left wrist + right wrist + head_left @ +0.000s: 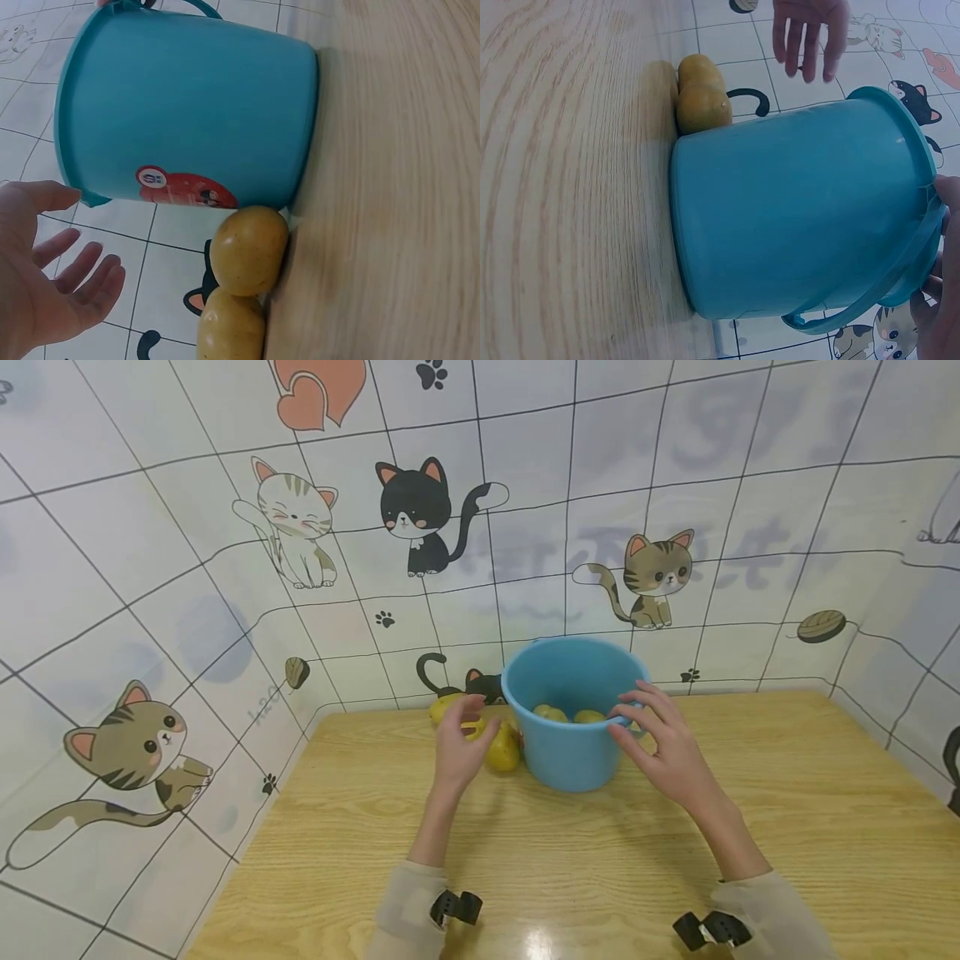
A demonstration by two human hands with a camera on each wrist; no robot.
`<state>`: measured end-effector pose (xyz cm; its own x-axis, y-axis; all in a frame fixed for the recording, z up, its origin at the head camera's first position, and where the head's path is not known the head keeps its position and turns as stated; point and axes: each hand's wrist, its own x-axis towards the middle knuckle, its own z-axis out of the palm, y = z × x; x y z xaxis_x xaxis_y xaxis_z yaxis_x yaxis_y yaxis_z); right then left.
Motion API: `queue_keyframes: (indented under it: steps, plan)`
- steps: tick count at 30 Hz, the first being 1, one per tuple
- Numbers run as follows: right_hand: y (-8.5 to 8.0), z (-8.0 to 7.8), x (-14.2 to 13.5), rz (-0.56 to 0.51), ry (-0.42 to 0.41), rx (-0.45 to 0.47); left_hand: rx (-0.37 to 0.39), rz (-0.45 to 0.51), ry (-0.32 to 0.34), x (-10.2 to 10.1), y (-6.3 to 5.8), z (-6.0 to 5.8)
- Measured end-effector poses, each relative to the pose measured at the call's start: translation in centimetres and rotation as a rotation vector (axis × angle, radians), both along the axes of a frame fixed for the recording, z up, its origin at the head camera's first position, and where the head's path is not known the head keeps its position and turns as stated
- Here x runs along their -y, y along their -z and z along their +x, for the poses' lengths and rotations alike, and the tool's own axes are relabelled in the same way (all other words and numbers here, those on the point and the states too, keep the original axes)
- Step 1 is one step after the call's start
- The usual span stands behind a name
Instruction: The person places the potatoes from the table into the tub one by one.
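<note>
A light blue bucket (572, 756) stands upright on the wooden table, with several yellow potatoes (551, 713) visible inside. My right hand (670, 753) holds its rim on the right side, thumb outside and fingers over the edge; in the right wrist view the handle (885, 289) hangs down along the bucket wall. To the left of the bucket my left hand (460, 752) hovers with relaxed, slightly bent fingers and nothing in them. Behind that hand, more potatoes (250, 251) lie in a row on the table against the bucket's side.
The wooden table (540, 868) meets tiled-pattern walls (525, 585) printed with cats at the back and sides. A red sticker (187, 189) shows on the bucket's side. Each sleeve carries a black strapped device (456, 907).
</note>
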<state>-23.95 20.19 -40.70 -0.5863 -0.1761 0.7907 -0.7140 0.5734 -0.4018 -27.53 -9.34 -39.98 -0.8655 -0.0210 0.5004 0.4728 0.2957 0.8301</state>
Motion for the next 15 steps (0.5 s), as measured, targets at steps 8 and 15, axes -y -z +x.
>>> queue_keyframes:
  steps: [8,15]
  plan:
    - [0.0,0.0,0.1,-0.003,0.007,0.004,0.032,-0.021,-0.003,0.7,1.0,-0.5]
    - [-0.1,0.0,0.1,-0.003,0.004,0.009,0.063,-0.064,-0.008,1.0,2.1,-1.1]
